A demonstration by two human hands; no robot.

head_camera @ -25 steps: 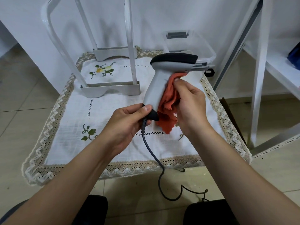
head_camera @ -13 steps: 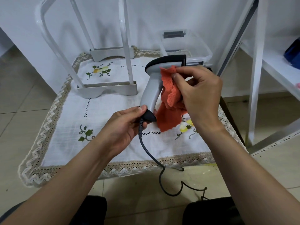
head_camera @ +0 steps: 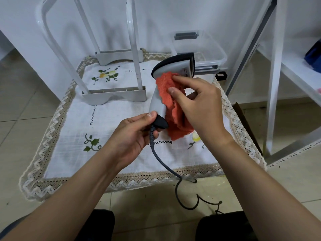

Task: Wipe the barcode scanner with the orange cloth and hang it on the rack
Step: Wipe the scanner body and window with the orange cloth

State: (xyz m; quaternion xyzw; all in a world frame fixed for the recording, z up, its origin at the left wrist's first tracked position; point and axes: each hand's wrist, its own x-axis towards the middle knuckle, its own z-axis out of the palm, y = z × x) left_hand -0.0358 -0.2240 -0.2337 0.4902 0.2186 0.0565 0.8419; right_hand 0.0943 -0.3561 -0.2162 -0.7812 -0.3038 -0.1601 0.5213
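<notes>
A grey barcode scanner [head_camera: 175, 66] with a black top stands upright above the low table. My left hand [head_camera: 133, 134] grips the black foot of its handle, where the dark cable [head_camera: 159, 159] leaves and trails down to the floor. My right hand [head_camera: 199, 105] presses the orange cloth [head_camera: 170, 101] against the right side of the handle, just under the head; the cloth's lower part hangs loose. The white rack [head_camera: 114, 94] stands on the table behind and to the left, its top out of view.
A white embroidered tablecloth with a lace edge [head_camera: 57, 119] covers the low table. A clear plastic box [head_camera: 205, 49] sits at the back right. A white metal shelf frame [head_camera: 274, 84] stands to the right. My knees are at the bottom edge.
My right hand has slid the cloth from the handle's lower part up to just below the head. The scanner's head has turned more to the right. My left hand keeps its grip.
</notes>
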